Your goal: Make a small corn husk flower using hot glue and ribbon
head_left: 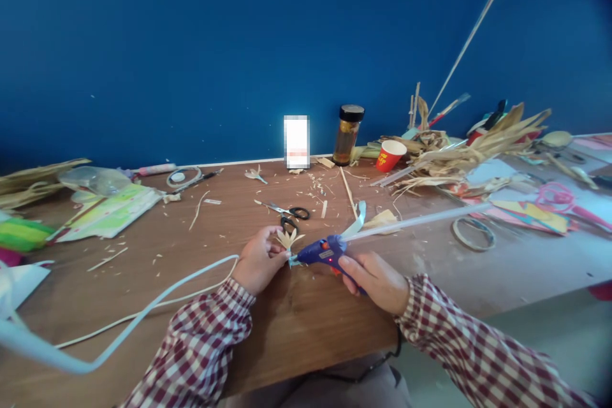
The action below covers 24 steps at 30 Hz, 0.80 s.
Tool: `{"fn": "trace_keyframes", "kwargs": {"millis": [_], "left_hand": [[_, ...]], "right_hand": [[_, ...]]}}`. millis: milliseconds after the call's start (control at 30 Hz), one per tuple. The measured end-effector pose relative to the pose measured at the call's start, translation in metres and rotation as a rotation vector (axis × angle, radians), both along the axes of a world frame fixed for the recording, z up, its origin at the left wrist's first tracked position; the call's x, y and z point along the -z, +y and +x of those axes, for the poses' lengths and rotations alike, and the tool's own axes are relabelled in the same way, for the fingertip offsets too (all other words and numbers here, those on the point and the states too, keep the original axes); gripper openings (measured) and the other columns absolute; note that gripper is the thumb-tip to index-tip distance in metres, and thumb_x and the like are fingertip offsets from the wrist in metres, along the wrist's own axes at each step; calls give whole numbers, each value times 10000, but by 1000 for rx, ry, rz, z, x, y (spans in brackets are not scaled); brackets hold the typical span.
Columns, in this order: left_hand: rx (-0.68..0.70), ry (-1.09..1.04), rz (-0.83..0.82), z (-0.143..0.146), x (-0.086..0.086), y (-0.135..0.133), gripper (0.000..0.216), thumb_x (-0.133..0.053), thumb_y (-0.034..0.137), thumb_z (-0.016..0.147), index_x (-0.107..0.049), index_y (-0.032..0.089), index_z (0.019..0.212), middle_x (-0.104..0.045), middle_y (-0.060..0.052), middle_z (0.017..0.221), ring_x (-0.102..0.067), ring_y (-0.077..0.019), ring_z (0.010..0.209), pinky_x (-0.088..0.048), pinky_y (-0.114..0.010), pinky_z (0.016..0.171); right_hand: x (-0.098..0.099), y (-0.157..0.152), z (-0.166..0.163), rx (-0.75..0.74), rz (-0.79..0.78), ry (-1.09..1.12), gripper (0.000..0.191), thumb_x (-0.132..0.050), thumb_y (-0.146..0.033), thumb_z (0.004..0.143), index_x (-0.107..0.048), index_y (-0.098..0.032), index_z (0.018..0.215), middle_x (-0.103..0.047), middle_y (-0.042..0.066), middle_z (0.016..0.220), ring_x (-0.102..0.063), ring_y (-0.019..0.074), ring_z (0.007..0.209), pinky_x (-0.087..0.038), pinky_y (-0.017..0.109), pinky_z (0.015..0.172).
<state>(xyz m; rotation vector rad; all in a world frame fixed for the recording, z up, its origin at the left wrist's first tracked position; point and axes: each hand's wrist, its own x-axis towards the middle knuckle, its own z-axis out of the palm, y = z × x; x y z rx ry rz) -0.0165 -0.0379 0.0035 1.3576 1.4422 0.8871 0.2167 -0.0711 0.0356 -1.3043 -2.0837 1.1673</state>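
My right hand (pixel 370 274) is wrapped round the handle of a blue hot glue gun (pixel 321 251). A long clear glue stick (pixel 415 220) sticks out of its back end, and a small red light glows on its side. Between the thumb and fingers of my left hand (pixel 262 261) is a small flower of pale dried husk (pixel 287 241), its petals spread upward. The glue gun's nozzle meets the flower's bluish base; whether it touches I cannot tell. Just beyond lie black-handled scissors (pixel 292 211), partly hidden by the flower.
A capped jar of brown liquid (pixel 346 137) and a red paper cup (pixel 391 155) stand near the blue wall. Dried husks (pixel 444 153) pile up at the right, by a tape roll (pixel 473 233). A white cable (pixel 157 303) crosses the left side; scraps litter the table (pixel 191 274).
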Motion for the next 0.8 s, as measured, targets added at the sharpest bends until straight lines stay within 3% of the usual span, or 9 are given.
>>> {"fn": "trace_keyframes", "kwargs": {"millis": [800], "left_hand": [[26,29,16,0,0,0,511,-621,197,630,-434,126,1100,-575,15,625,-589,-147,595,-460,-266,581]], "right_hand": [[-7,2,-1,-63,32,-88,462,-285,-403,911,-499,-178,567,-552,-1,505,-514,108,492,-382,234,559]]}}
